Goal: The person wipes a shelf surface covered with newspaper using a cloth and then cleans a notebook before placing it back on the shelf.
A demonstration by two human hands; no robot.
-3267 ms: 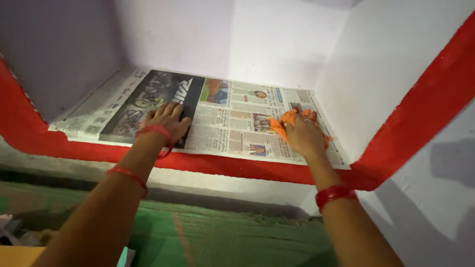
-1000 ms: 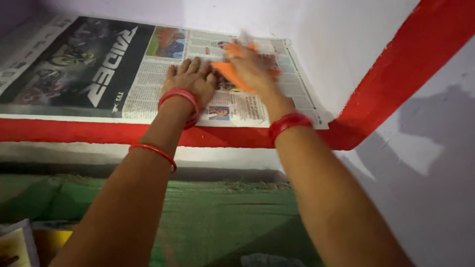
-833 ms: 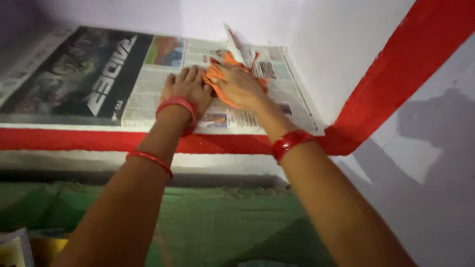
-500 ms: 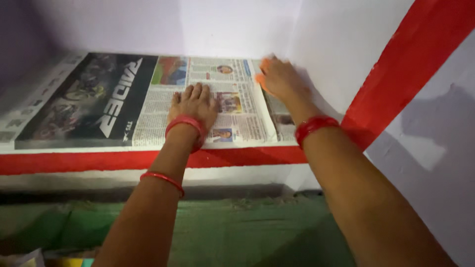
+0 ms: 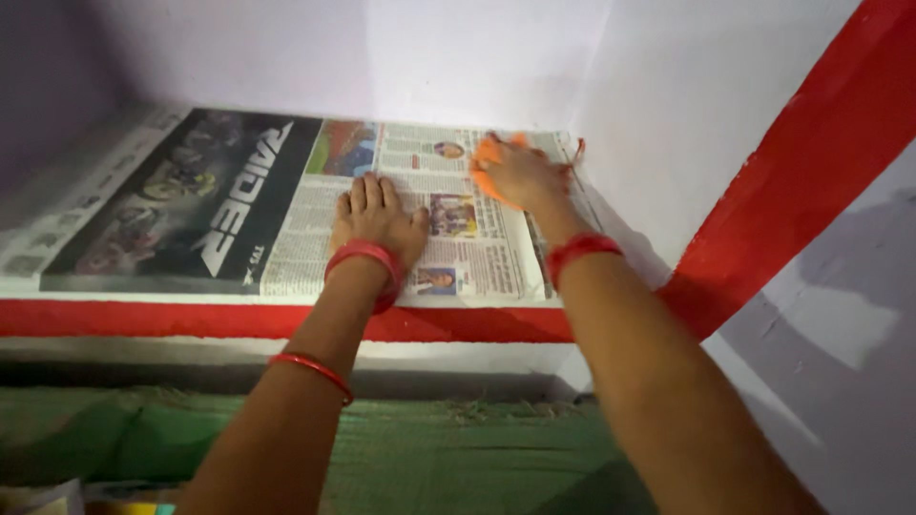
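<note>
A spread newspaper lines the floor of a white wall niche. My left hand lies flat on it with fingers together, pressing the sheet down near the middle. My right hand is shut on an orange cloth, pressed on the paper's right part close to the niche's right wall. Red bangles circle both wrists.
A red painted band edges the niche front and runs up the right side. White walls close the niche at back and right. A green fabric lies below, with a pale object at the bottom left corner.
My right hand with the cloth has come back from the right wall corner to the paper's right part. My left hand stays pressed in place. The view has shifted slightly.
</note>
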